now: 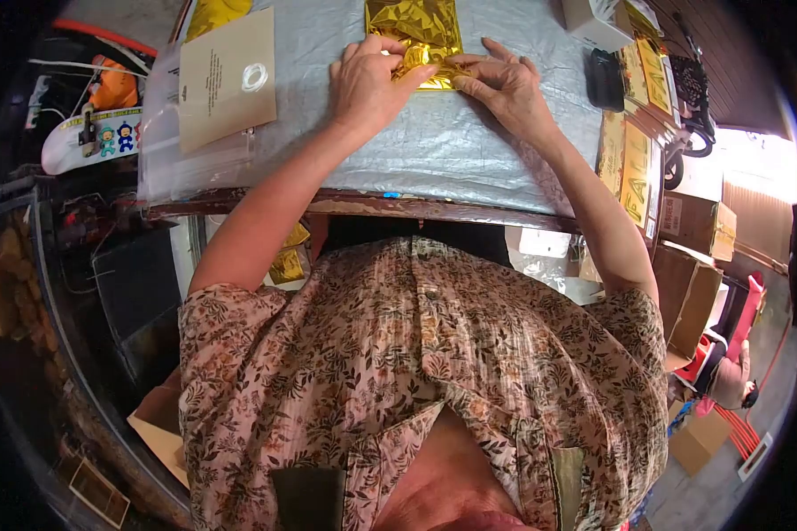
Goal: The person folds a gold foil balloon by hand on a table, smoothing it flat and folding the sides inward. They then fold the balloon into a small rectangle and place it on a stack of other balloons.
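A shiny gold foil sheet or bag [416,19] lies on the silvery table cover near the top centre. My left hand [372,81] pinches the near part of the foil, which is crumpled between its thumb and fingers. At the foil's right edge, my right hand [503,84] has its thumb and index finger closed on the crumpled foil, with the other fingers raised. Both hands are close together over the near end of the foil. A beige printed card [212,88] with a white ring-shaped coil [254,78] on it is left of my left hand.
A white box [596,22] and a black object [605,80] stand at the table's right, beside yellow printed packages [636,173]. More gold foil [212,16] is at the upper left. Cardboard boxes [692,296] and another person [731,380] are at the right, beyond the table.
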### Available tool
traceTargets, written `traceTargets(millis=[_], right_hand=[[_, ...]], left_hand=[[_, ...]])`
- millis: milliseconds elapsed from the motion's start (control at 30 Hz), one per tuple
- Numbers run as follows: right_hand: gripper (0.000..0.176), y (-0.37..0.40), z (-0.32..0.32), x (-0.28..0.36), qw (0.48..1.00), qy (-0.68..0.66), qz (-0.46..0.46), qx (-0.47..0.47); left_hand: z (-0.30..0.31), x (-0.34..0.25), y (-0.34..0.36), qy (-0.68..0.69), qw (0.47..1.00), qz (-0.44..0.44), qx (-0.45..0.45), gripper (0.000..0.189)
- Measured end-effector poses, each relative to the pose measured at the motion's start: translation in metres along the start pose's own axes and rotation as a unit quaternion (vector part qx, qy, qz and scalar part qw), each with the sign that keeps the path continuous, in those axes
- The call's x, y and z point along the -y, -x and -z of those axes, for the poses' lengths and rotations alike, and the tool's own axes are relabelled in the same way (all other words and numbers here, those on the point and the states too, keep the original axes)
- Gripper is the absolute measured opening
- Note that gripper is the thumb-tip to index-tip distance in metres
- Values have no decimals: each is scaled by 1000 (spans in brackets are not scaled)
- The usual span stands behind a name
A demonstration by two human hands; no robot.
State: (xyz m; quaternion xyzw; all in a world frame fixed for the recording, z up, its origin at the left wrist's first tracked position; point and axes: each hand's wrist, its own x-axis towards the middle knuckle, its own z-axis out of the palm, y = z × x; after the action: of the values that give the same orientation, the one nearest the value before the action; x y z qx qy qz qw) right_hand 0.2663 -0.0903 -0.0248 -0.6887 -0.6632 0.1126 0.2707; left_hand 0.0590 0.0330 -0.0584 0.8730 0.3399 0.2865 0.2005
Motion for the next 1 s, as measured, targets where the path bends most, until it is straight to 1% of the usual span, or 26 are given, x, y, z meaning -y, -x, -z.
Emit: traceTargets(millis=[33,100,133,167,200,233,333,433,500,533,600,667,733,767,800,833,867,900,933,1000], right_hand=[[17,-2,-1,-3,1000,0,0,-1],[14,-5,-5,-11,991,-134,7,-19],[14,-6,-7,-14,991,-134,6,-20],[12,-6,-9,-16,989,-145,10,-40],[11,-5,-10,-17,986,-156,14,-61],[11,-5,-12,-18,986,-156,13,-61],[10,-3,-17,-20,988,-126,42,-85],[12,-2,-17,-19,991,-105,33,-72],[15,-2,-16,-15,992,-71,36,-101],[15,-1,-15,-13,992,-71,36,-100],[15,-3,-12,-8,997,-22,3,-78],[13,-3,-7,1,996,-5,1,-87],[13,-2,-4,6,995,12,1,-97],[12,-2,-2,8,994,7,20,-109],[16,-2,-1,9,992,2,38,-120],[16,-2,0,12,992,1,40,-119],[20,-3,3,13,983,24,150,-103],[25,-4,5,14,961,48,258,-85],[25,-4,3,13,962,48,257,-85],[26,-3,-7,9,972,-27,225,-60]], left_hand=[[1,-1,0,7,1000,11,4,49],[3,-4,1,15,1000,21,9,48],[5,-5,1,5,1000,4,3,48],[6,-5,1,-5,1000,-12,-4,48],[6,-6,1,-5,1000,-13,-3,48],[6,-6,0,-7,1000,-12,-4,49],[7,-7,-1,-8,1000,-8,-2,51],[10,-9,-2,-6,1000,6,9,53],[9,-10,-3,-3,1000,14,16,54],[9,-10,-3,-9,1000,17,19,54],[9,-9,-4,-15,999,21,19,54],[9,-11,-5,7,997,58,46,42],[9,-11,-5,-4,997,58,49,42],[9,-11,-5,-15,997,58,56,42],[10,-12,-5,-16,997,61,53,42],[10,-12,-5,-21,997,54,51,47],[11,-13,-6,-26,997,46,48,52],[11,-13,-7,-26,998,45,47,52],[11,-13,-8,-24,997,46,48,51],[11,-14,-7,-22,997,47,49,51]])
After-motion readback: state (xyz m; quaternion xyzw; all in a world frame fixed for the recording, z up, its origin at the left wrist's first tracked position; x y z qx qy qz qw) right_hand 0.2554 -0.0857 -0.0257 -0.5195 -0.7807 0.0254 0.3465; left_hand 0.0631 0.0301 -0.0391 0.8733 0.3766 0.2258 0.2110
